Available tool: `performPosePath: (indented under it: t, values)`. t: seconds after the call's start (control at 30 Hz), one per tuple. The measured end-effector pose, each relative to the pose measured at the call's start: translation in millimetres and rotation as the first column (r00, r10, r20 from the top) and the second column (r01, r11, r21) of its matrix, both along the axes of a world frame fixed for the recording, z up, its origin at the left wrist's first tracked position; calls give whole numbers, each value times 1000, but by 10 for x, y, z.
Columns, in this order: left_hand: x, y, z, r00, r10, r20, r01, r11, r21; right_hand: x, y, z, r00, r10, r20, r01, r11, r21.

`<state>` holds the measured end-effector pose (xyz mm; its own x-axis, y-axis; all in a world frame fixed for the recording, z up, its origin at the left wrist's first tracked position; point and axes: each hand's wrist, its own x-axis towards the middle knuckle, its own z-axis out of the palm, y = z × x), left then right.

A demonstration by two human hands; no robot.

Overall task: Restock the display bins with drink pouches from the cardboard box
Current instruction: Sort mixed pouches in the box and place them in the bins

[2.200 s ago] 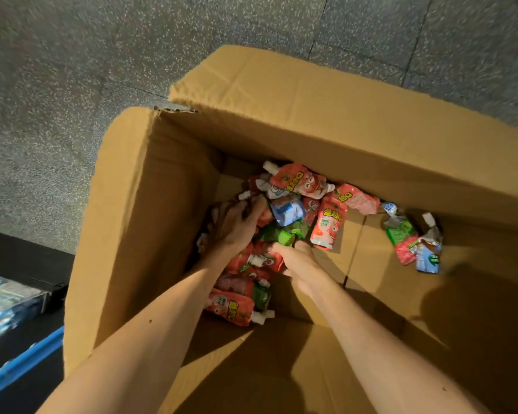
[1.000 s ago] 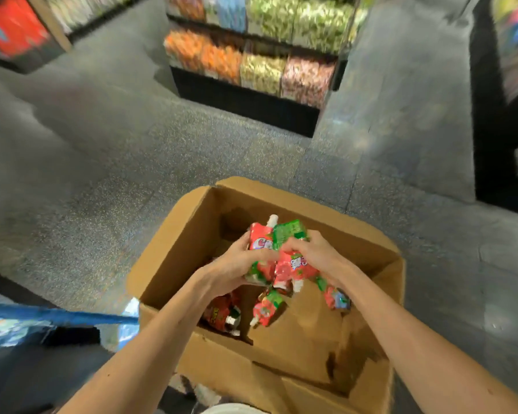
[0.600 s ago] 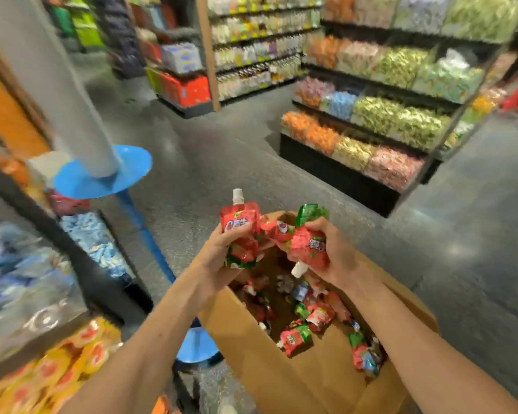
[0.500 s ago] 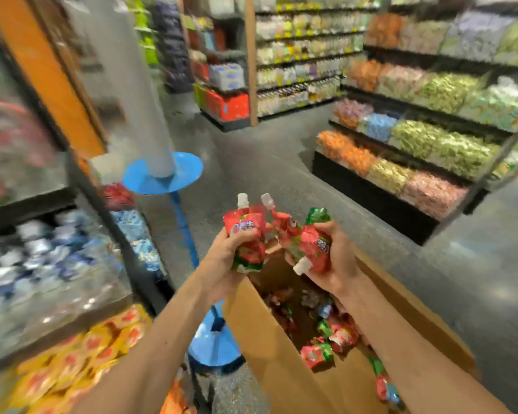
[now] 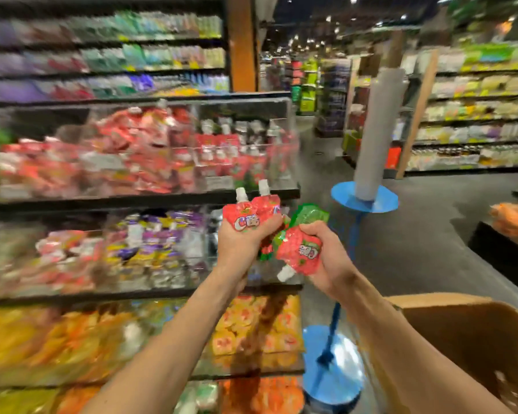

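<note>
As my left hand (image 5: 239, 245) and right hand (image 5: 329, 259) clench soft red spouted pouches (image 5: 242, 218), crowded grips risk dropping one.

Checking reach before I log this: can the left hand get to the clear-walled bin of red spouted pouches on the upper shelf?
Probably yes. The left hand, gripping red spouted drink pouches, is up before the clear-walled bin; nothing stands between, though it must lift over the front wall.

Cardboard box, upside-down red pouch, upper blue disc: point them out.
cardboard box (image 5: 467, 339), head view, inner wall.
upside-down red pouch (image 5: 301, 252), head view, printed front.
upper blue disc (image 5: 386, 201), head view, top face, right side.
</note>
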<state>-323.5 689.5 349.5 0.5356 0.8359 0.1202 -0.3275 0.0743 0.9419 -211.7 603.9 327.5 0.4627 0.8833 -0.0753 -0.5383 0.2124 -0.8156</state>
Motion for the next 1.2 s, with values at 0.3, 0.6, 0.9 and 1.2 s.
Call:
performPosePath:
  t: [0.3,0.6,0.9,1.2]
  values:
    - [-1044,1058,-129,988,68,-137,-90,983,-160,-942,759,78,994,111,7,-110,992,-69]
    - [-887,1431,-67,996,-31,-82,11,972,-236,-650,1078,324,998,41,-36,-45,992,-114]
    - [-79,1709,185,994,-60,-91,56,997,-52,307,1251,678,980,171,97,-128,930,-345]
    - [780,2046,576,993,103,-61,-104,995,-9,1520,1546,1085,887,278,369,-162,935,-314]
